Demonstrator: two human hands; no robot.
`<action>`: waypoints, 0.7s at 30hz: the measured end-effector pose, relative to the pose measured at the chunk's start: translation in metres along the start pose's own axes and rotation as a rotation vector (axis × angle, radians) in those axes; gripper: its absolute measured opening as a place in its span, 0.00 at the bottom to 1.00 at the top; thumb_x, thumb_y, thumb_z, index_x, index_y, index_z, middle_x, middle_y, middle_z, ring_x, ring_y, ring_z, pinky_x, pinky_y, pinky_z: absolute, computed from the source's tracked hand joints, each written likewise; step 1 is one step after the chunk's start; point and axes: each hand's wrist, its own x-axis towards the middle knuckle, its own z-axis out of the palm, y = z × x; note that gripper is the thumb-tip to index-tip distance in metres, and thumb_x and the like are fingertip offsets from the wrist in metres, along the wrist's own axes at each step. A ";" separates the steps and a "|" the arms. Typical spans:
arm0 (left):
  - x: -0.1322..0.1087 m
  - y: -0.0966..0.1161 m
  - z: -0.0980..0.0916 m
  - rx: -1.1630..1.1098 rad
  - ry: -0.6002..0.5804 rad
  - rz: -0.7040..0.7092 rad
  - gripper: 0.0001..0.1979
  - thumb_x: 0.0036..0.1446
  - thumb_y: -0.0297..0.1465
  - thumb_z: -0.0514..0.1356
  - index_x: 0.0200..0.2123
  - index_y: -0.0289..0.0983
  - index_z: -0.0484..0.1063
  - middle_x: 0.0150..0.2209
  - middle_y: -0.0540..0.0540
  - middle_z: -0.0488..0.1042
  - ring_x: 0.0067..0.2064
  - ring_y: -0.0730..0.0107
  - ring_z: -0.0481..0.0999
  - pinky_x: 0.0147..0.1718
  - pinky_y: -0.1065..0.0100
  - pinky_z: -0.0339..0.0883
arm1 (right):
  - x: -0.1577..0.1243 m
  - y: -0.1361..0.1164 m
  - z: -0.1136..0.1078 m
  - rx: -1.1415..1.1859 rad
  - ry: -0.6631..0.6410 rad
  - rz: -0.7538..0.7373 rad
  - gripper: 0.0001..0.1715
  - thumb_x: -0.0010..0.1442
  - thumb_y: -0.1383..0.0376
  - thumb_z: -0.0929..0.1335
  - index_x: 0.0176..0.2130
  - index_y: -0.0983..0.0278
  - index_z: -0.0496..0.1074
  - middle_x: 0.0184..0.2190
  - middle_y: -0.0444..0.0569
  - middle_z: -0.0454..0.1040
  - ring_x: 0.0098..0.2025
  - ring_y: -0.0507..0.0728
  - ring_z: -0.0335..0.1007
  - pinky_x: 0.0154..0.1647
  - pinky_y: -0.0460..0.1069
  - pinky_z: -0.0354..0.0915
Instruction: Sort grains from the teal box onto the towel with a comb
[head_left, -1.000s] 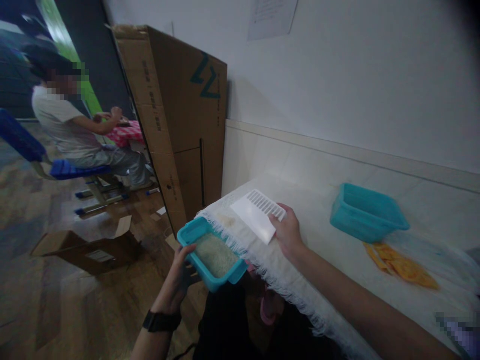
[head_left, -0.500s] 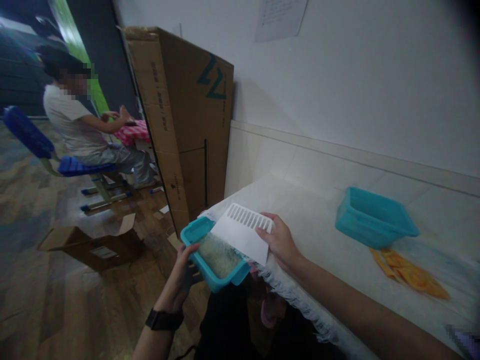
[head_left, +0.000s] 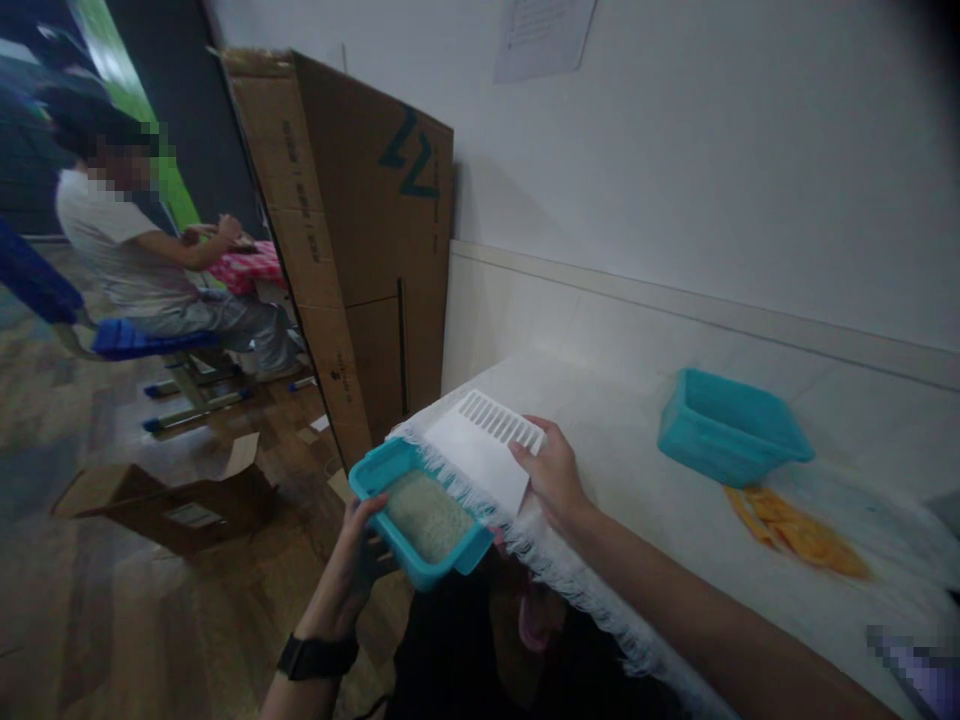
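In the head view, my left hand (head_left: 361, 545) grips the near-left side of a turquoise plastic container (head_left: 442, 572), thumb over its rim. Pale, rice-like grains (head_left: 427, 515) cover its bottom. It is held just off the edge of a table with a white fringed cloth (head_left: 592, 400), whose fringe overlaps its far rim. My right hand (head_left: 553, 468) holds a flat white slotted panel (head_left: 480, 450) by its right end, thumb on top and fingers mostly hidden. The panel lies at the table edge beside the container, its row of slots on the far side.
Another turquoise container (head_left: 731, 425) stands on the table at right, by an orange cloth-like item (head_left: 802, 535) and clear plastic. A tall cardboard box (head_left: 360, 200) rises behind. An open carton (head_left: 172, 510) sits on the floor. At far left a person (head_left: 142, 240) is seated.
The container has drawn slightly left and down from the panel, so more of its grains show. The panel has moved a little up and left. The whole view has shifted slightly.
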 end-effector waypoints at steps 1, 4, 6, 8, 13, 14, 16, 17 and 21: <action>0.000 -0.001 0.000 0.002 0.012 -0.003 0.33 0.55 0.49 0.73 0.62 0.47 0.75 0.39 0.45 0.79 0.37 0.51 0.83 0.34 0.53 0.79 | -0.003 -0.006 -0.003 0.021 -0.021 0.006 0.36 0.50 0.53 0.81 0.56 0.56 0.75 0.43 0.47 0.85 0.46 0.65 0.85 0.47 0.59 0.82; -0.003 -0.004 -0.002 0.002 0.018 -0.009 0.33 0.54 0.48 0.74 0.62 0.48 0.74 0.38 0.46 0.78 0.35 0.53 0.82 0.33 0.55 0.79 | 0.009 -0.028 -0.030 0.085 0.053 -0.012 0.42 0.48 0.51 0.82 0.59 0.56 0.73 0.44 0.47 0.85 0.45 0.65 0.85 0.43 0.57 0.81; -0.009 -0.007 -0.003 0.000 0.018 -0.019 0.33 0.55 0.47 0.74 0.63 0.49 0.73 0.39 0.45 0.80 0.36 0.52 0.83 0.35 0.54 0.79 | 0.026 -0.038 -0.061 0.082 0.192 -0.081 0.44 0.46 0.52 0.82 0.59 0.55 0.72 0.45 0.46 0.84 0.46 0.64 0.84 0.42 0.57 0.81; -0.017 -0.011 -0.003 0.003 0.026 -0.040 0.32 0.56 0.45 0.74 0.62 0.51 0.73 0.40 0.44 0.81 0.39 0.48 0.85 0.36 0.52 0.81 | 0.039 -0.036 -0.096 0.057 0.328 -0.124 0.45 0.43 0.53 0.82 0.58 0.55 0.72 0.45 0.45 0.83 0.47 0.64 0.83 0.44 0.58 0.81; -0.034 -0.026 -0.001 0.023 0.022 -0.097 0.29 0.55 0.44 0.75 0.59 0.52 0.72 0.40 0.46 0.80 0.39 0.49 0.86 0.36 0.53 0.82 | 0.031 -0.001 -0.145 -0.058 0.456 -0.042 0.42 0.40 0.51 0.81 0.52 0.56 0.72 0.39 0.43 0.81 0.42 0.63 0.83 0.42 0.59 0.81; -0.035 -0.029 0.000 0.023 0.016 -0.098 0.30 0.55 0.44 0.75 0.59 0.52 0.72 0.40 0.46 0.80 0.39 0.49 0.86 0.37 0.53 0.82 | 0.025 0.004 -0.144 -0.057 0.441 -0.033 0.41 0.41 0.51 0.81 0.52 0.56 0.72 0.39 0.42 0.81 0.41 0.63 0.83 0.42 0.60 0.81; -0.036 -0.035 0.004 0.018 0.008 -0.094 0.31 0.54 0.43 0.76 0.59 0.53 0.73 0.39 0.48 0.79 0.40 0.49 0.86 0.37 0.52 0.83 | 0.010 0.008 -0.135 -0.032 0.391 -0.016 0.41 0.41 0.51 0.82 0.53 0.55 0.72 0.39 0.43 0.82 0.42 0.64 0.84 0.44 0.60 0.81; -0.035 -0.037 0.006 0.017 0.006 -0.092 0.32 0.53 0.43 0.76 0.60 0.53 0.73 0.39 0.48 0.79 0.41 0.48 0.87 0.38 0.51 0.83 | 0.002 0.007 -0.127 -0.019 0.362 -0.004 0.42 0.42 0.51 0.82 0.53 0.55 0.72 0.40 0.44 0.83 0.43 0.64 0.84 0.45 0.60 0.82; -0.031 -0.045 0.016 0.026 -0.027 -0.074 0.31 0.50 0.43 0.78 0.57 0.53 0.76 0.39 0.47 0.82 0.46 0.45 0.88 0.38 0.52 0.84 | -0.035 -0.006 -0.089 -0.013 0.259 0.029 0.37 0.47 0.54 0.82 0.54 0.56 0.74 0.43 0.46 0.86 0.46 0.64 0.85 0.50 0.60 0.82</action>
